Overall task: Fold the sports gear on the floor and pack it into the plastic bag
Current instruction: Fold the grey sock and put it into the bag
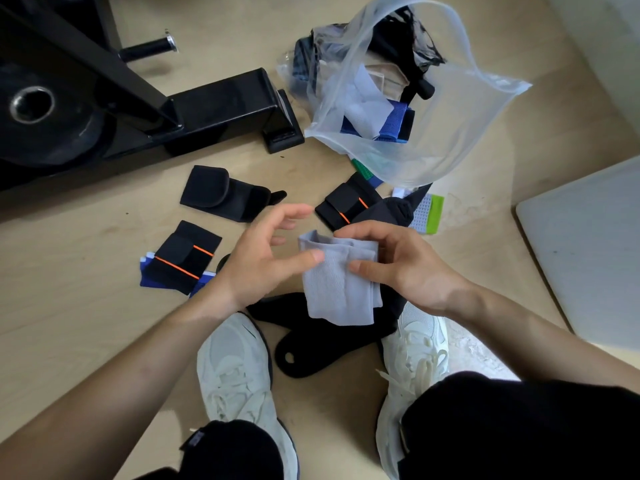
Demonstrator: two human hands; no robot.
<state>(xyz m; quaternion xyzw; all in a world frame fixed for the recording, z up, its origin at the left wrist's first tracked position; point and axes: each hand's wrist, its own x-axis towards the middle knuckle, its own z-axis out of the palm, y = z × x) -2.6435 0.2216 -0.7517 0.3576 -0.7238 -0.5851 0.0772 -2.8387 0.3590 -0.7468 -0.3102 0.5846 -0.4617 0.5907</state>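
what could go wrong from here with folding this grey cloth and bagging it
The grey cloth is gripped mainly by the right hand. The left hand has only its thumb on it, so the fold may slip open. The plastic bag lies limp on its side with no hand on it, so the cloth could catch on the rim or unfold going in.

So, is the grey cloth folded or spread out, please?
Folded: the grey cloth shows stacked layers at its top edge, gripped by the right hand.
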